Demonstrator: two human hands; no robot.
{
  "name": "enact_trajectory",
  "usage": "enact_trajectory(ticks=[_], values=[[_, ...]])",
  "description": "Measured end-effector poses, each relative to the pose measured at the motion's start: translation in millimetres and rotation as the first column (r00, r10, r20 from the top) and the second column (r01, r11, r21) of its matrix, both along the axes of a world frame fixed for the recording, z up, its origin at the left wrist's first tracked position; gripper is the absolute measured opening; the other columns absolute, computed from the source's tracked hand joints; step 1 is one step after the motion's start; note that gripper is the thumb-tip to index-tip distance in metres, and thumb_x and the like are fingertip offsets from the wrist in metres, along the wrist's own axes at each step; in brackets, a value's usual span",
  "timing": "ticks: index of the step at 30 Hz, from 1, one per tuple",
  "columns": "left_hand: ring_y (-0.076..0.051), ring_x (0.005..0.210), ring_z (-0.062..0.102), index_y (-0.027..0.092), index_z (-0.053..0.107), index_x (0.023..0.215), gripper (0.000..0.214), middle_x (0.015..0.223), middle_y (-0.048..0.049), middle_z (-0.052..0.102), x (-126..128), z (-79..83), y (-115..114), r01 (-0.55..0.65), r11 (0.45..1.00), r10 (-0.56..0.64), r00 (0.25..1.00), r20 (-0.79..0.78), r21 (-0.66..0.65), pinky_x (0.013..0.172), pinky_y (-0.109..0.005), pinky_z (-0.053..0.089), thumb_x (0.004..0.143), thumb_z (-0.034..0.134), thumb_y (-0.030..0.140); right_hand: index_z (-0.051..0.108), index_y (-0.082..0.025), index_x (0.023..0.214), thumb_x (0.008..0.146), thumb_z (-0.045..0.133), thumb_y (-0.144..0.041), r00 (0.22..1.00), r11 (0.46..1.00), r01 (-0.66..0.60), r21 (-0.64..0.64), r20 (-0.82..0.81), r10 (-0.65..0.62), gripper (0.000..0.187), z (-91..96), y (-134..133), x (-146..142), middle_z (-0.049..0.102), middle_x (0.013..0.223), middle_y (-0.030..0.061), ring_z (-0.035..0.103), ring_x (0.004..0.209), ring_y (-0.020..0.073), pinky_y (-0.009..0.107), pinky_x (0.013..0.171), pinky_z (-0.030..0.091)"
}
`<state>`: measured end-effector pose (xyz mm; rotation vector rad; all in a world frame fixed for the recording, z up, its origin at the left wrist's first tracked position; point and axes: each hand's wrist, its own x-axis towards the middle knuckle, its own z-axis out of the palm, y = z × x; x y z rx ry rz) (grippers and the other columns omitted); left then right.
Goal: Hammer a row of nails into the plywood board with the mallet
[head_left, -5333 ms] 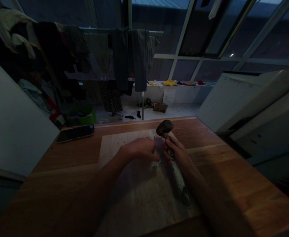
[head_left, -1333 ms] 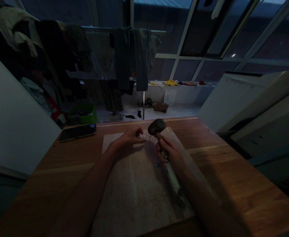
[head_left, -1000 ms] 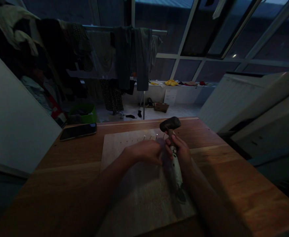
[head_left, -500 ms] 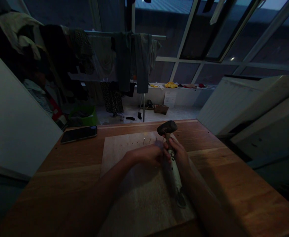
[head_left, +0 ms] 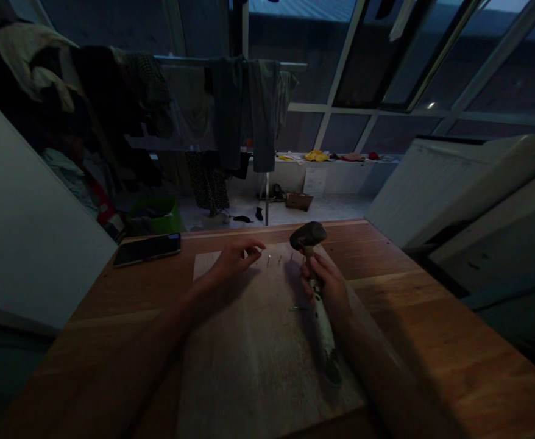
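A pale wooden board (head_left: 258,347) lies on the brown table (head_left: 432,329). A short row of nails (head_left: 279,260) stands upright near its far edge. My right hand (head_left: 325,286) grips the handle of a hammer (head_left: 315,277), whose dark head is raised just right of the nails. My left hand (head_left: 235,259) rests on the board to the left of the row, fingers pinched together near the leftmost nail; what they hold is too small to see. A loose nail (head_left: 297,308) lies on the board by the hammer handle.
A dark phone (head_left: 147,249) lies at the table's far left corner. A white panel (head_left: 25,225) leans at the left and white boards (head_left: 468,189) stand at the right. Clothes hang on a rack (head_left: 231,103) beyond the table, before large windows.
My left hand has moved from beside the hammer handle out to the far left end of the nail row. The hammer stays raised in my right hand.
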<state>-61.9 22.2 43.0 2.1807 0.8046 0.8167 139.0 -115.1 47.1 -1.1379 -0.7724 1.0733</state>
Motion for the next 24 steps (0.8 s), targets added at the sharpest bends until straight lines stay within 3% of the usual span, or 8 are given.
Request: enact_trajectory(ticks=[2,5,11,16,21,24], values=[[-0.016,0.074,0.068,0.018,0.075,0.102,0.016,0.087,-0.0035,0.077,-7,-14.3,3,-0.095,0.994,0.097,0.995,0.032,-0.047,0.072,-0.027,0.052,0.088,0.068,0.02,0.062,-0.022,0.101,0.076,0.078,-0.057,0.999,1.0,-0.006,0.01,0.033,0.005,0.047,1.6,0,-4,0.055,0.059,-0.008,0.043,0.033,0.0088,0.02,0.026,0.033],[-0.017,0.077,0.069,0.018,0.074,0.098,0.015,0.087,-0.0036,0.077,-8,-24.5,3,-0.138,0.987,0.143,0.988,0.065,-0.082,0.072,-0.028,0.052,0.086,0.073,0.026,0.06,-0.021,0.088,0.075,0.079,-0.059,0.998,0.999,-0.02,0.026,0.055,0.018,0.044,7.0,0,-10,0.057,0.063,-0.0067,0.044,0.033,0.0075,0.02,0.026,0.033],[-0.016,0.075,0.067,0.018,0.073,0.088,0.007,0.084,-0.0029,0.076,-3,-19.4,0,-0.095,0.994,0.095,0.995,0.017,-0.045,0.073,-0.027,0.052,0.084,0.068,0.022,0.058,-0.022,0.078,0.083,0.073,-0.055,0.991,0.991,-0.131,-0.025,0.023,0.131,0.037,15.5,11,-24,0.056,0.053,-0.0055,0.043,0.032,0.0084,0.02,0.027,0.033],[-0.016,0.077,0.068,0.018,0.073,0.089,0.009,0.086,-0.0036,0.077,-2,-19.6,-2,-0.081,0.996,0.082,0.997,0.013,-0.033,0.076,-0.028,0.053,0.084,0.067,0.02,0.059,-0.022,0.079,0.085,0.07,-0.053,0.982,0.982,-0.186,-0.016,-0.017,0.186,0.033,2.0,14,-38,0.052,0.046,-0.0063,0.042,0.03,0.0096,0.021,0.027,0.035],[-0.015,0.076,0.068,0.017,0.074,0.09,0.01,0.085,-0.0027,0.076,-3,-21.3,-4,-0.081,0.995,0.08,0.997,-0.02,-0.053,0.075,-0.027,0.054,0.083,0.066,0.018,0.062,-0.021,0.087,0.081,0.072,-0.049,0.976,0.979,-0.2,-0.027,-0.093,0.197,0.03,-7.2,8,-40,0.061,0.059,-0.005,0.045,0.031,0.0086,0.02,0.026,0.035],[-0.015,0.074,0.067,0.017,0.073,0.088,0.01,0.084,-0.0024,0.076,-3,-19.7,-5,-0.094,0.995,0.092,0.995,-0.04,-0.037,0.073,-0.027,0.053,0.082,0.065,0.016,0.063,-0.021,0.088,0.082,0.071,-0.051,0.971,0.973,-0.23,-0.031,-0.079,0.227,0.032,-8.7,7,-39,0.059,0.055,-0.0053,0.044,0.031,0.0088,0.02,0.027,0.035]])
